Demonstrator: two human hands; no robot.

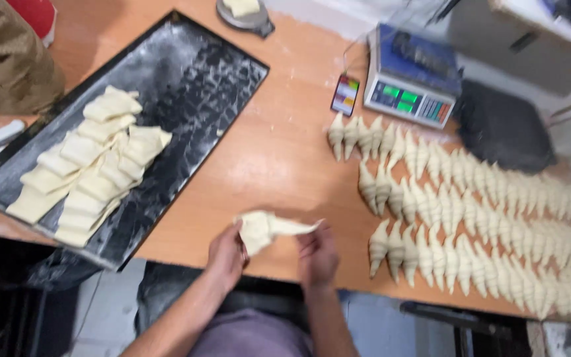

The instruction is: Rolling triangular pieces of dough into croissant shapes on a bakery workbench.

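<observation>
Both hands (226, 254) (317, 254) hold dough piece (266, 229); rolled croissants (470, 218) right.

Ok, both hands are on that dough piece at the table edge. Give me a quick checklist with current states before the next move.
1. Left hand grips the dough piece: ok.
2. Right hand holds its other end: ok.
3. Dough piece intact: cannot tell, blurred.
4. Cut dough pieces left on the black tray: ok.
5. Bare table between the tray and the rolled pastries: ok.
6. Scale apart from the pastry rows: ok.
</observation>
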